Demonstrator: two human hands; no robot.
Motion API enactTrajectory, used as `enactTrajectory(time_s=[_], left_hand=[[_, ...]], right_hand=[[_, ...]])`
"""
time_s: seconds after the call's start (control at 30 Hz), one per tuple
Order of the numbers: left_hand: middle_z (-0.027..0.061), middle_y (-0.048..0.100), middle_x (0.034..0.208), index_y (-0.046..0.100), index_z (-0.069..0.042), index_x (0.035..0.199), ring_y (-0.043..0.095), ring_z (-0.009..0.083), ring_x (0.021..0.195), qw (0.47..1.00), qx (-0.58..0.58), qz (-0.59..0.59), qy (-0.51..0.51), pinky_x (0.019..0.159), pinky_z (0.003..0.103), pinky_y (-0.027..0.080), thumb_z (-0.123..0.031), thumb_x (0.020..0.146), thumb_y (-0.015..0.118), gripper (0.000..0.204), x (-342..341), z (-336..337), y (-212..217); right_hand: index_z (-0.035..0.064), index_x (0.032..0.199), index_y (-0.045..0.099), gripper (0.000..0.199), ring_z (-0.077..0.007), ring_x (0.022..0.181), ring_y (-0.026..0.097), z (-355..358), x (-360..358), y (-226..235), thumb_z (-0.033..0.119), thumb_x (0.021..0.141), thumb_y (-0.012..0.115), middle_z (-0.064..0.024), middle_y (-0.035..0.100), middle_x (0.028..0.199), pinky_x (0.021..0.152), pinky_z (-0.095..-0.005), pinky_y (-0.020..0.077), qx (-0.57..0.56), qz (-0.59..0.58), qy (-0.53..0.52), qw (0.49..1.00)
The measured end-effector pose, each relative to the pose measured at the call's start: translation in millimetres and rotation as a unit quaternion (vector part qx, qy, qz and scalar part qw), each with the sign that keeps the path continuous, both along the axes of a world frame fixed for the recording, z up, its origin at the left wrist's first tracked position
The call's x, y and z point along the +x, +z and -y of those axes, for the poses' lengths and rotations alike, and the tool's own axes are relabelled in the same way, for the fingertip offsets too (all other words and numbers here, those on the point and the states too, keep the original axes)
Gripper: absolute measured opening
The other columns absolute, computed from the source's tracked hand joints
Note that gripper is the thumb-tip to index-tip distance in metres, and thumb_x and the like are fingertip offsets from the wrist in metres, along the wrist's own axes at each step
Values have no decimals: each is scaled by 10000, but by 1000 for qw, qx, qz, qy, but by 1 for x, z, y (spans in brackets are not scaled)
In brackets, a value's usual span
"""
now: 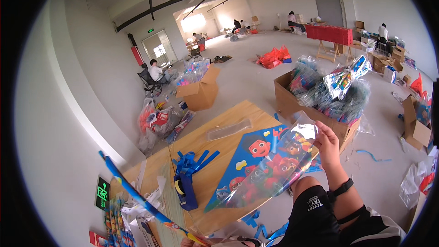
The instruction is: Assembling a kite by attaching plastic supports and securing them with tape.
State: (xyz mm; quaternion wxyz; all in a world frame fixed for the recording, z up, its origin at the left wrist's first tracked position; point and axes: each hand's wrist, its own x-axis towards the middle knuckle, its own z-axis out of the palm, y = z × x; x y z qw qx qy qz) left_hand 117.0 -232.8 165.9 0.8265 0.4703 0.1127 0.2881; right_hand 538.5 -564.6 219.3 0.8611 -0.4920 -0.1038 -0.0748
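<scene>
wooden table (219,169), kite (267,164) under right hand (328,144)

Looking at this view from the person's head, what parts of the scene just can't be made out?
- Left hand: cut off by the lower edge of the head view; only a sliver shows beside the long blue stick, so its grip cannot be judged.
- Right hand: fingers partly hidden behind the clear plastic sleeve over the blue kite.
- Seated people at the far wall: too small to tell what they handle.
- Open cardboard box: lower contents hidden by its wall.
</scene>
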Motion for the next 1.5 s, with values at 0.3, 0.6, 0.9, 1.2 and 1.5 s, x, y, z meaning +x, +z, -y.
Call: enactTrajectory(time_s=[0.3, 0.6, 0.9, 1.2, 1.5], left_hand=[[91, 693, 1085, 644, 7, 1272, 682, 212, 965, 997, 47, -65, -18, 884, 354, 572, -74, 1053, 623, 235, 12, 1, -1], [92, 689, 1091, 605, 38, 1345, 671, 194, 983, 969, 172, -178, 18, 896, 324, 556, -62, 1069, 567, 296, 8, -23, -40], [66, 683, 1179, 627, -1, 1319, 664, 202, 1076, 984, 73, -100, -126, 975, 371, 542, -61, 1054, 596, 274, 73, 21, -10], [9, 671, 1120, 649, -21, 1308, 642, 138, 998, 985, 117, -89, -93, 872, 300, 529, -49, 1026, 638, 283, 94, 47, -3], [-15, 664, 905, 752, -20, 1152, 593, 77, 832, 951, 286, -102, -51, 724, 258, 477, -176, 961, 766, 248, 102, 58, 17]], right_hand=[[61, 1139, 663, 171, -179, 1122, 702, 24, 26, 0, 215, 1080, 619, -55, 725, 1182, 1035, -365, 587, 407, -103, 171, 892], [14, 1412, 575, 394, -248, 1163, 684, -5, -28, 27, -12, 1027, 497, -70, 686, 1182, 1041, -436, 559, 88, 83, 272, 955], [47, 1371, 667, 340, -211, 1096, 670, -84, -119, -15, 56, 1038, 598, -110, 693, 1254, 952, -353, 527, -237, 242, 435, 834], [112, 1315, 693, 321, -256, 1032, 669, -98, -142, -27, 95, 996, 657, -121, 649, 1189, 888, -348, 562, -388, 274, 510, 717], [30, 1235, 681, 222, -83, 1008, 653, -106, -143, -31, 170, 1065, 650, -27, 715, 1097, 824, -248, 528, -180, -22, 532, 827]])
